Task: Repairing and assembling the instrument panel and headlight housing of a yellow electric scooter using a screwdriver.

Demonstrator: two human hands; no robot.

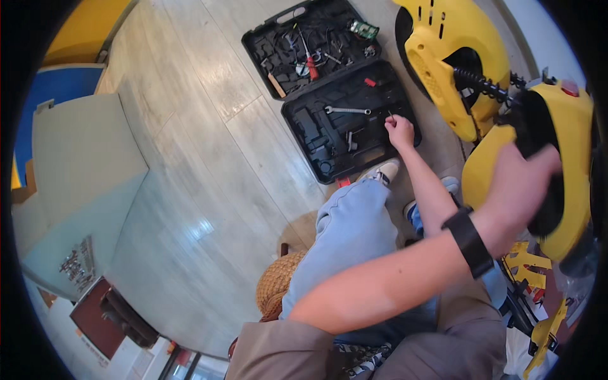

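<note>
My left arm, with a black wristband [467, 242], reaches across to the right. My left hand [520, 180] is smeared by motion over the black seat-like part [550, 196] of a yellow ride-on vehicle [575, 158]; its fingers are too blurred to read. Over the right side of the lower toolbox half [304, 142], my right hand [400, 132] is closed in a pinch around a small thin piece [391, 114], too small to name. Left of that hand lie a combination wrench [348, 111] and a short metal tool [351, 142] in the tray.
The toolbox's other half [253, 44] holds a red-handled screwdriver [311, 68], a wooden-handled tool [276, 85], and a green circuit board [364, 29]. A yellow body with a black spring [478, 81] stands at right. A grey box [85, 152] sits left; yellow parts [527, 263] lie lower right.
</note>
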